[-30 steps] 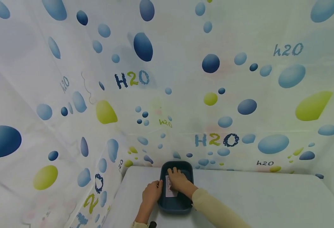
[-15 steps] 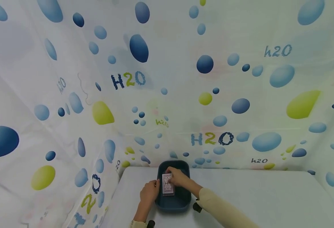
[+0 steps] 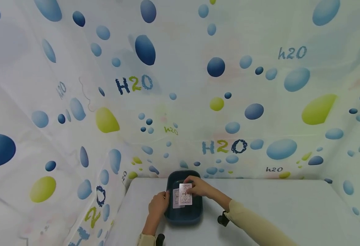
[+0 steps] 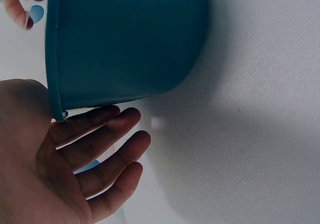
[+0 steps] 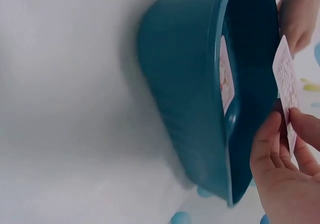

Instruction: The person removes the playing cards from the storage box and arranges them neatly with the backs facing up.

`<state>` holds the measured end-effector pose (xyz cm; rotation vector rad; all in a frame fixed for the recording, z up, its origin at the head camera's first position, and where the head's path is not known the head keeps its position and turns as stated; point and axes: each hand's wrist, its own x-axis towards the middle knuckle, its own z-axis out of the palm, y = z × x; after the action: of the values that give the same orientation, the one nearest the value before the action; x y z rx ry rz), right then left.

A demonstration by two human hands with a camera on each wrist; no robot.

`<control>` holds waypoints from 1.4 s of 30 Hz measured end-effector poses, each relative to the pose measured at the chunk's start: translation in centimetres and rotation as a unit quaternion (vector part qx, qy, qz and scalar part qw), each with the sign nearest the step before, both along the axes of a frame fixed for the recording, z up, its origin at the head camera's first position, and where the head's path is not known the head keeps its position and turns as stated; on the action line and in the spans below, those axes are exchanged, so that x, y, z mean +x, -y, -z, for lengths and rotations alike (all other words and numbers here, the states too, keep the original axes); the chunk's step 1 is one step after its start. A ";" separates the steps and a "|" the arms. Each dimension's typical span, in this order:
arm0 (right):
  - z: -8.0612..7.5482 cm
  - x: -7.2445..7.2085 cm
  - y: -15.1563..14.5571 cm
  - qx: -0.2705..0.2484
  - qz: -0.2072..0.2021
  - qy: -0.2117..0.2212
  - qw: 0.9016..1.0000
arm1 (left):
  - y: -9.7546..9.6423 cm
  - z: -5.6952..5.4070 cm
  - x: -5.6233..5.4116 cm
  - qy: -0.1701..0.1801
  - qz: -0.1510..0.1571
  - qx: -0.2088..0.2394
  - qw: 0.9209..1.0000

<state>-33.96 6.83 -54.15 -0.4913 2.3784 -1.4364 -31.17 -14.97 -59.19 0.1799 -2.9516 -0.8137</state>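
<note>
A dark teal plastic tub (image 3: 184, 218) stands on the white table, its rim rounded at the corners. At its left side is my left hand (image 3: 158, 204), gripping the rim; the left wrist view has the fingers (image 4: 112, 156) along the outer wall, with the thumb hidden behind it. My right hand (image 3: 198, 187) pinches a playing card (image 3: 185, 194) between thumb and fingers, over the tub. The card's pink-and-white patterned back faces up in the head view. Below and left of it, more playing cards (image 3: 176, 200) lie inside the tub, partly covered by the held one.
The white tabletop (image 3: 260, 212) extends to the right of the tub. A white curtain (image 3: 195, 85) printed with blue and green drops hangs behind and along the left side. Dark bands (image 3: 224, 218) sit at the wrists.
My right hand has lifted a playing card off the ones in the tub and drawn it to the right. The left hand stays at the rim, and the head view has shifted slightly.
</note>
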 end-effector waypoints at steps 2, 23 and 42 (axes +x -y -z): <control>0.0 -0.1 -0.7 -0.005 0.000 0.004 1.000 | 0.0 -0.2 0.1 -0.002 0.000 0.001 1.000; 3.9 0.3 -10.4 -0.018 0.041 0.062 0.997 | 0.8 -0.3 0.4 0.024 -0.006 0.002 1.000; 8.8 1.4 -11.0 0.168 0.106 -0.153 0.968 | -0.1 -0.2 0.3 0.018 -0.005 0.009 1.000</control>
<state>-32.58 17.87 -62.99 -0.4027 2.9250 -1.0570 -30.83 -14.91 -59.00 0.2113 -2.9749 -0.8455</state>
